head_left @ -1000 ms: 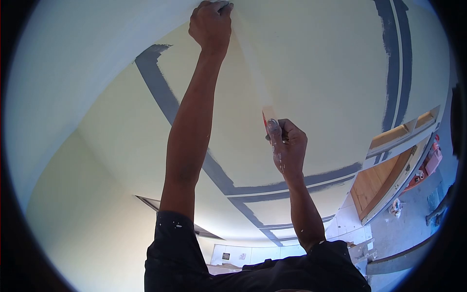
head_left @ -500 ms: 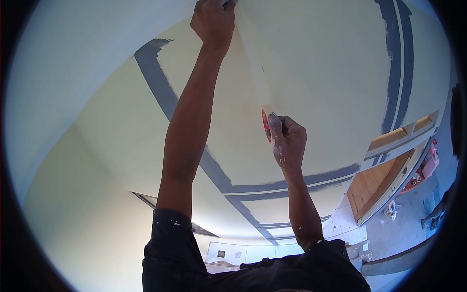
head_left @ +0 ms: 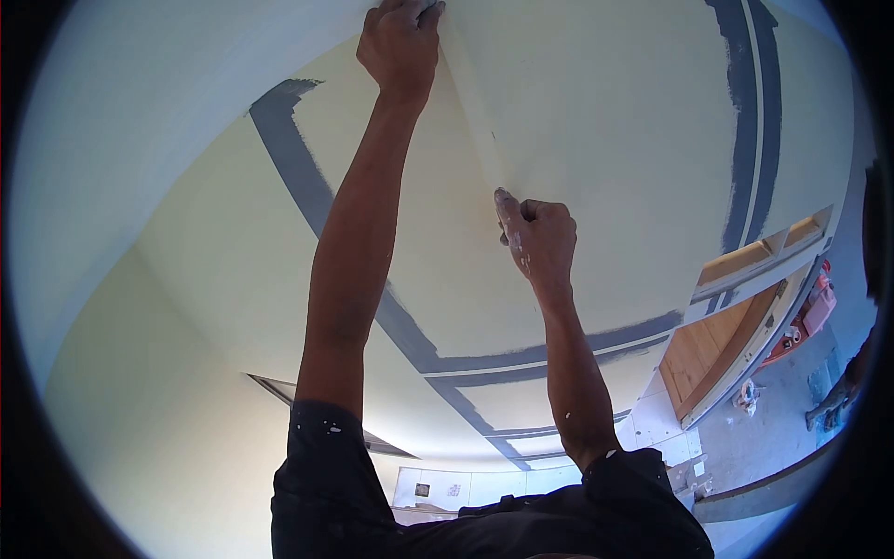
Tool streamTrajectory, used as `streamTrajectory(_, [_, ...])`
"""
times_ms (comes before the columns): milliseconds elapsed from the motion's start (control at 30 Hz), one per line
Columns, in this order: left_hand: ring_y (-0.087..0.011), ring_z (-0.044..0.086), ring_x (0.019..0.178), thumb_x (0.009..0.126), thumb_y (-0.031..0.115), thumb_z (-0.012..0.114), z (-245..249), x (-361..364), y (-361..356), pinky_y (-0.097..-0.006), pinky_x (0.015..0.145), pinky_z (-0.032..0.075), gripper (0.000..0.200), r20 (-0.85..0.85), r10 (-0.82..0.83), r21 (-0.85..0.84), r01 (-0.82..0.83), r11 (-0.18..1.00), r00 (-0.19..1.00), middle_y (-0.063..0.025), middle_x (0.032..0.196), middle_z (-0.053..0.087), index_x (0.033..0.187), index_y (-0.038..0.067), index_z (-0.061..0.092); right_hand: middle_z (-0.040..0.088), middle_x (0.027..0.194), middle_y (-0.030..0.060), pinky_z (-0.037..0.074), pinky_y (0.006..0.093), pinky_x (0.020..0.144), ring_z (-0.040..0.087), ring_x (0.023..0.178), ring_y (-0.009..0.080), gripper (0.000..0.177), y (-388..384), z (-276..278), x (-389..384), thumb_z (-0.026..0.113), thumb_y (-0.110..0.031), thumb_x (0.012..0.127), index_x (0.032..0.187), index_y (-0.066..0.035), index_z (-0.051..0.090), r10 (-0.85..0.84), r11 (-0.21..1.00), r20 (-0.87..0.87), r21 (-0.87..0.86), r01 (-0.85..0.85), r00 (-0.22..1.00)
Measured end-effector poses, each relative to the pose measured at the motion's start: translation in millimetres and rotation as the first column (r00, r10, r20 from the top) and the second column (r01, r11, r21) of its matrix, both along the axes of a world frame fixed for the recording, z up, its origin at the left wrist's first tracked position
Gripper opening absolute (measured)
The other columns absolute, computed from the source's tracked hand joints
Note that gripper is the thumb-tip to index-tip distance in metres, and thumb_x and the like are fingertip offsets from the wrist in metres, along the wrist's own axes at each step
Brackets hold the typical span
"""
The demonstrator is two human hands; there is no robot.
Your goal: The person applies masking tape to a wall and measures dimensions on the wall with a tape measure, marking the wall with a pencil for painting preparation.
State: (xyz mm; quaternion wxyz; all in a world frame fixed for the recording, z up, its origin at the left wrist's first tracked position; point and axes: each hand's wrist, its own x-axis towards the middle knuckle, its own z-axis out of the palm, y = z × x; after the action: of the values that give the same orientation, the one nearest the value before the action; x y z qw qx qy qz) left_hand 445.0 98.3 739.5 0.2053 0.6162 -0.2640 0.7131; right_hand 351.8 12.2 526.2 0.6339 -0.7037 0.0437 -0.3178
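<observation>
Both my arms reach up to a cream ceiling panel. A pale, straight strip of joint tape (head_left: 473,102) runs across it between my two hands. My left hand (head_left: 400,51) is closed at the strip's far end, at the top edge of the view; its fingertips are partly cut off. Lower down, my right hand (head_left: 540,238) is closed, its paint-smeared thumb pointing up against the strip's near end. The thin red tool seen in this hand half a second ago is hidden by the fingers now.
Grey painted bands (head_left: 400,321) line several panel joints. A white surface (head_left: 186,84) curves along the upper left. At right are a wooden door (head_left: 712,349), a pink item (head_left: 819,309) on the floor and a person's leg (head_left: 829,405). White tiles (head_left: 494,483) show below.
My right hand has moved slightly up and left along the strip, and its red tool has gone out of sight. The view has shifted a little; my left hand stays at the strip's far end.
</observation>
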Motion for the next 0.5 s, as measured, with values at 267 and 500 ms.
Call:
streamTrajectory(267, [-0.0181,0.063,0.071,0.076,0.028,0.074,-1,12,1,-0.0323,0.063,0.048,0.02,0.058,-0.033,-0.012,0.034,0.999,0.998,0.0003,0.079,0.067,0.083,0.009,0.075,0.057,0.046,0.005,0.048,0.0375,0.061,0.056,0.047,0.0223,0.052,-3,8,1,0.059,-0.041,0.085,0.048,-0.005,0.059,-0.02,0.999,-0.083,-0.047,0.017,0.996])
streamTrajectory(500, [-0.0149,0.06,0.061,0.074,0.025,0.076,-2,17,2,-0.0285,0.057,0.046,0.019,0.109,-0.123,-0.011,0.125,0.992,0.987,-0.0001,0.073,0.066,0.082,0.008,0.075,0.057,0.047,0.0047,0.049,0.038,0.062,0.056,0.047,0.0229,0.051,-9,15,-3,0.058,-0.041,0.086,0.05,-0.006,0.06,0.005,0.997,-0.127,-0.078,-0.015,0.992])
